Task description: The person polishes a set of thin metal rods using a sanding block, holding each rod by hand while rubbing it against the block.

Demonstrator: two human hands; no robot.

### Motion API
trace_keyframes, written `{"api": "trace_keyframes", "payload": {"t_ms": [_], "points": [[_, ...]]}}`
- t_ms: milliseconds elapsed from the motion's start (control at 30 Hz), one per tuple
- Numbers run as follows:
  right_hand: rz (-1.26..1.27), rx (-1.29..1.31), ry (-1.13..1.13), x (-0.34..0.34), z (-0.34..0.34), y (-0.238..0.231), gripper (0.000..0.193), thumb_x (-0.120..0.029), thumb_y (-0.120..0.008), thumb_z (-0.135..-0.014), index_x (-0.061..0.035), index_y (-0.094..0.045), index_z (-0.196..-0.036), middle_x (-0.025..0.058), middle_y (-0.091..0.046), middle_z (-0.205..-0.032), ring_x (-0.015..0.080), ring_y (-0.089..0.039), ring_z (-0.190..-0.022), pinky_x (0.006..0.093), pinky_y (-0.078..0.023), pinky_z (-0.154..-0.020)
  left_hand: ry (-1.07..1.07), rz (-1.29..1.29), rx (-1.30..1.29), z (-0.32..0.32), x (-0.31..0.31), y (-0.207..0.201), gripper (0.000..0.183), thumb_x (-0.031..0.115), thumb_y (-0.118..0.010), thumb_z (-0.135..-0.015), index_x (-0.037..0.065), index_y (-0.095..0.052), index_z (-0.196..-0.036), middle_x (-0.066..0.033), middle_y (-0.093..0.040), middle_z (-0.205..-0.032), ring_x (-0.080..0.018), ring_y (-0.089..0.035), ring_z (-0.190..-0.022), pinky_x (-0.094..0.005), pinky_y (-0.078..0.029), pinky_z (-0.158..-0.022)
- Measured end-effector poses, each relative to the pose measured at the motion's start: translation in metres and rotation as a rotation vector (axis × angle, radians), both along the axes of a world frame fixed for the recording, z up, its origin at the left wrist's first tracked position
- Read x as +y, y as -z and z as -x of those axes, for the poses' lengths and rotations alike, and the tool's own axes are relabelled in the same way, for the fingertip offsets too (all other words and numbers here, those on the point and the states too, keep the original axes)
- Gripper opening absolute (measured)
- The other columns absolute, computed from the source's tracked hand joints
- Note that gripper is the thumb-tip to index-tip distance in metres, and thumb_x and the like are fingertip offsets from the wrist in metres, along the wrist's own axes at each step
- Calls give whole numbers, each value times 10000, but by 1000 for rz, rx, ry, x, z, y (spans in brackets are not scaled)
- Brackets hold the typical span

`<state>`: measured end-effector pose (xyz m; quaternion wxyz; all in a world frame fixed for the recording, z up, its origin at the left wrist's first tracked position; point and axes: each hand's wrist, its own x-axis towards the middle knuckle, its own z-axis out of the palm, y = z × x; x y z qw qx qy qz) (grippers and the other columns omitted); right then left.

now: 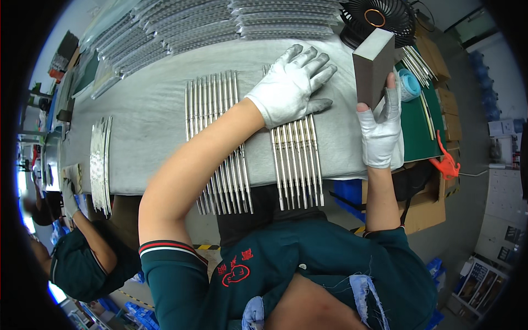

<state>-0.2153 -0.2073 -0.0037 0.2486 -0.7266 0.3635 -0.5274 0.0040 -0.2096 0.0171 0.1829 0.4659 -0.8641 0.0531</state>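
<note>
My left hand (297,85), in a white glove with grey fingertips, lies flat with its fingers spread across the upper part of a row of thin metal rods (297,159). The glove hides part of that row. In my right hand (379,132) is a sanding block (372,71), brown-grey on its sides and pale on one face, held upright above the table's right side. Its glove leaves the thumb tip and a fingertip bare. A second row of metal rods (225,181) lies partly beneath my left forearm. Both rows overhang the table's near edge.
Plastic-wrapped stacks of rods (187,27) line the far side of the grey-covered table (148,126). A black fan (379,19), a light-blue roll (408,85) and an orange-red tool (446,162) are at right. More rods (101,165) lie left, near a co-worker (88,253).
</note>
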Motion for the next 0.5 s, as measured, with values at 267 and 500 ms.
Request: {"api": "trace_keyframes", "payload": {"t_ms": [267, 500], "points": [[30, -21, 76, -3, -4, 2, 796, -174, -804, -786, -99, -399, -1467, 170, -419, -1468, 314, -448, -1319, 390, -381, -1089, 138, -22, 116, 44, -29, 5, 670, 527, -538, -902, 27, -514, -1347, -168, -484, -1384, -352, -362, -1375, -509, -219, -1159], [35, -57, 63, -4, -3, 1, 781, -143, -798, -789, -103, -407, -1464, 166, -423, -1466, 300, -449, -1319, 383, -381, -1091, 56, 82, 113, 24, -18, 5, 713, 544, -531, -904, 24, -466, -1387, -195, -482, -1395, -367, -386, -1358, -511, -218, -1161]]}}
